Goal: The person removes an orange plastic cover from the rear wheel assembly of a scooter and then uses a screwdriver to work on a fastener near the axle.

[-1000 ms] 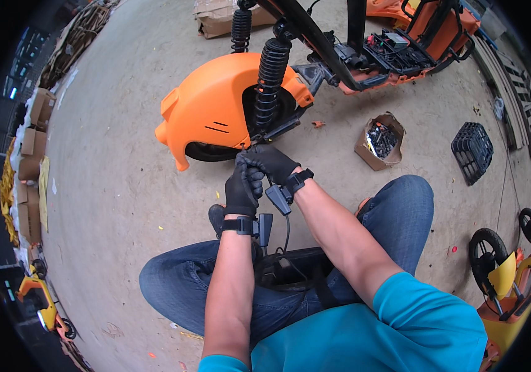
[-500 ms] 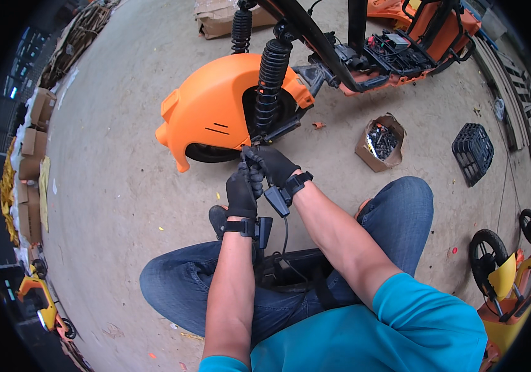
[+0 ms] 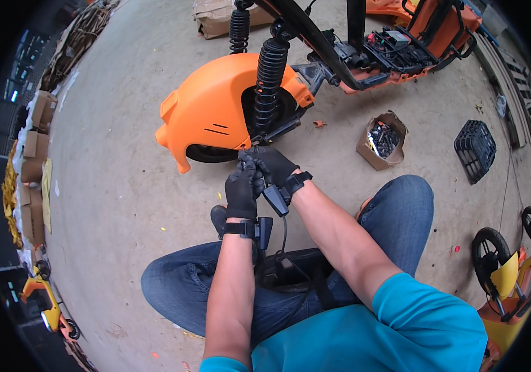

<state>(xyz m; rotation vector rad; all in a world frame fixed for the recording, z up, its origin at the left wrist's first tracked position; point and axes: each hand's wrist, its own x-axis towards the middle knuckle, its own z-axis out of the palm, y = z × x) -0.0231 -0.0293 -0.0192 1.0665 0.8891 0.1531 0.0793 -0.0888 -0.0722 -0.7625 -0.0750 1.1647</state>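
An orange fender covers the wheel of a scooter, its black tyre showing through the lower opening. Beside the wheel rises a black coil shock absorber. Both my hands, in black gloves, meet just below the fender's lower corner. My left hand is closed, its fingers drawn together against the other hand. From the right, my right hand is closed too, fingertips close to the fender's edge. Whatever lies between the fingers is hidden by the gloves. Each wrist wears a strapped black device.
Right of the scooter stands an open cardboard box with small hardware. A black plastic crate lies farther right. The scooter's black frame stretches away to the upper right. Yellow scooters stand at lower right; cardboard boxes line the left.
Both hands stay together at the fender's lower corner, with only a slight shift of the fingers. The whole view has moved very slightly.
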